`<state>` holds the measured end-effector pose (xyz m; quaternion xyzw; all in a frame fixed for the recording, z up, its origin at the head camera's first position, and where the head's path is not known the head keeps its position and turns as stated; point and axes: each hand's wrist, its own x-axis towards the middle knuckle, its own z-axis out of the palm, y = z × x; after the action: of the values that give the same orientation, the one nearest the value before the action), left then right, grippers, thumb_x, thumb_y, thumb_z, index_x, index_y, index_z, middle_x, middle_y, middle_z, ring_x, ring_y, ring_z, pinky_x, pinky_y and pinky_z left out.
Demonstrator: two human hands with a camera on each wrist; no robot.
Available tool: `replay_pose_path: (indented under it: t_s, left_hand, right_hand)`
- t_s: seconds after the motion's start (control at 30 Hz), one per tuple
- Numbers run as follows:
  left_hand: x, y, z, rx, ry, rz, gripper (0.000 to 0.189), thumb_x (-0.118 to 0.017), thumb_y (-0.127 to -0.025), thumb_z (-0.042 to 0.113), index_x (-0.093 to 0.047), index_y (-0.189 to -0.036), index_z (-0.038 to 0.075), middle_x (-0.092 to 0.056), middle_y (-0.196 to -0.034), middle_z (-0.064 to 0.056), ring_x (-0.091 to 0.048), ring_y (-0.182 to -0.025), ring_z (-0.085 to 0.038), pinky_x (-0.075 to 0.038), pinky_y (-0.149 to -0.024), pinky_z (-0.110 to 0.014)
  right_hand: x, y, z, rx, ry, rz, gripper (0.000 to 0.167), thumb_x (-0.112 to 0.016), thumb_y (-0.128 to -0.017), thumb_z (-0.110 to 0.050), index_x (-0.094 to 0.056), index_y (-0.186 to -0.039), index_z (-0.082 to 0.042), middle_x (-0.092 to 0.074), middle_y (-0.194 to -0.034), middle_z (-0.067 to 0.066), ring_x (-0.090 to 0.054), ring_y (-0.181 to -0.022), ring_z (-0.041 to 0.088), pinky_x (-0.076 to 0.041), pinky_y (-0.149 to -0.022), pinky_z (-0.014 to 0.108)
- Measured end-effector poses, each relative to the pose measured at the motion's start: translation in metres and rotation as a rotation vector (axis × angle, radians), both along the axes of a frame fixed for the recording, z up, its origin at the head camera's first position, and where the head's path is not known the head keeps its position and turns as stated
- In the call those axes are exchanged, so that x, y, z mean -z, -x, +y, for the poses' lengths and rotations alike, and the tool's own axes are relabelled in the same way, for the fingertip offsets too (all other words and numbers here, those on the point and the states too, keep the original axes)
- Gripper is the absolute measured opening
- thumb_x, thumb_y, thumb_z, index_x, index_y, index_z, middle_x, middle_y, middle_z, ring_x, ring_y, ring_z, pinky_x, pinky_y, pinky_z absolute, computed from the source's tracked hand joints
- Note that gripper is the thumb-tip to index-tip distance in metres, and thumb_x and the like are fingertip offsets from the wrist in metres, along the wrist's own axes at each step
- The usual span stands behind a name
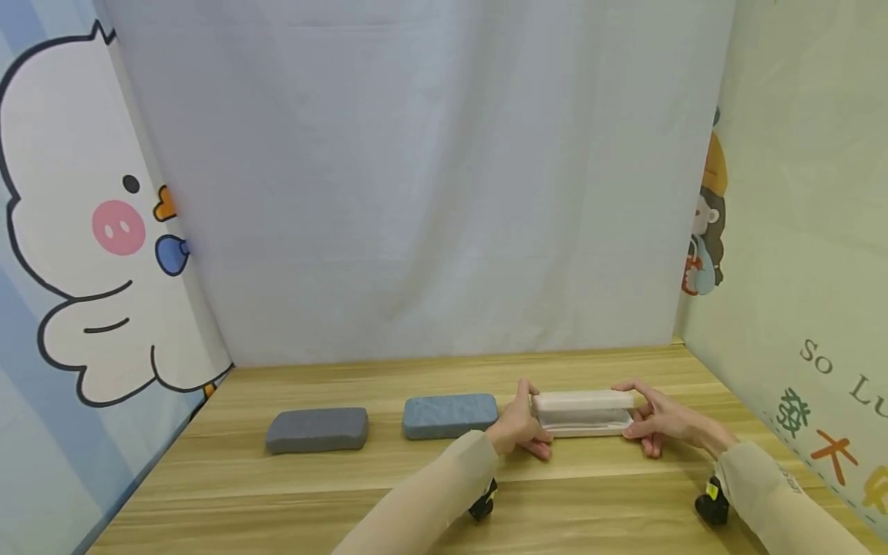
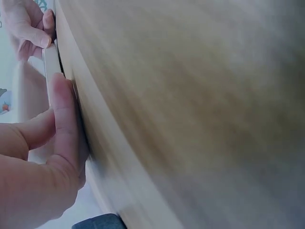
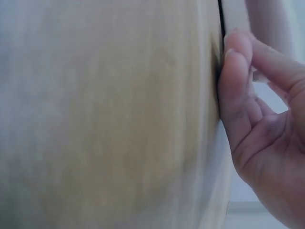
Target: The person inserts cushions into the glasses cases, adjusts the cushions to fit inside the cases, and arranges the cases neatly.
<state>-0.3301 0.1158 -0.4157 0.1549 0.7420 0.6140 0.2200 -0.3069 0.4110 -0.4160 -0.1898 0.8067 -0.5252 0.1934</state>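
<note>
A white glasses case (image 1: 583, 401) lies on the table at the right, its lid partly raised and a gap showing along the front. My left hand (image 1: 516, 422) grips its left end, and my right hand (image 1: 662, 420) holds the right end between thumb and fingers. In the left wrist view the case (image 2: 33, 90) stretches between the two hands, low against the tabletop. Seen from the right wrist, the thumb and fingers of the right hand (image 3: 267, 124) pinch the case's lower edge. What lies inside the case cannot be made out.
A blue glasses case (image 1: 449, 416) sits just left of my left hand, and a grey glasses case (image 1: 317, 430) is farther left; both are closed. The wooden table (image 1: 277, 501) ends at a pale curtain (image 1: 416, 193), with printed cloth walls at both sides.
</note>
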Motion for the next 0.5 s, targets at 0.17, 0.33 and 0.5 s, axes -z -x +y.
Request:
replay_pose_path:
  t_s: [0.17,0.33,0.5]
  left_hand:
    - [0.0004,-0.0006,-0.0006,-0.001,0.016,0.002,0.057,-0.063,-0.079,-0.020,-0.031,-0.117,0.008,-0.058,-0.070,-0.019,-0.061,-0.043,-0.019,-0.059,-0.048,-0.031]
    - [0.0006,-0.0013,0.0001,-0.010,0.033,0.000,0.058,-0.064,-0.079,-0.020,-0.032,-0.119,0.009,-0.057,-0.070,-0.021,-0.065,-0.046,-0.024,-0.059,-0.048,-0.032]
    - [-0.0011,-0.0016,-0.0017,0.013,0.002,-0.012,0.063,-0.060,-0.079,-0.021,-0.030,-0.125,0.010,-0.057,-0.077,-0.025,-0.061,-0.045,-0.019,-0.060,-0.050,-0.032]
  right_hand:
    - [-0.0009,-0.0026,-0.0008,0.015,-0.020,0.005,0.071,-0.060,-0.094,-0.007,-0.012,-0.145,0.003,-0.060,-0.078,0.011,-0.061,-0.054,0.010,-0.056,-0.046,0.026]
    - [-0.0022,-0.0062,-0.0015,0.022,-0.040,0.011,0.072,-0.061,-0.094,-0.007,-0.012,-0.145,0.004,-0.061,-0.079,0.012,-0.062,-0.054,0.011,-0.056,-0.047,0.028]
    - [-0.0099,-0.0063,-0.0038,0.018,-0.096,0.051,0.074,-0.063,-0.092,-0.007,-0.014,-0.146,0.007,-0.062,-0.077,0.014,-0.061,-0.053,0.011,-0.055,-0.046,0.027]
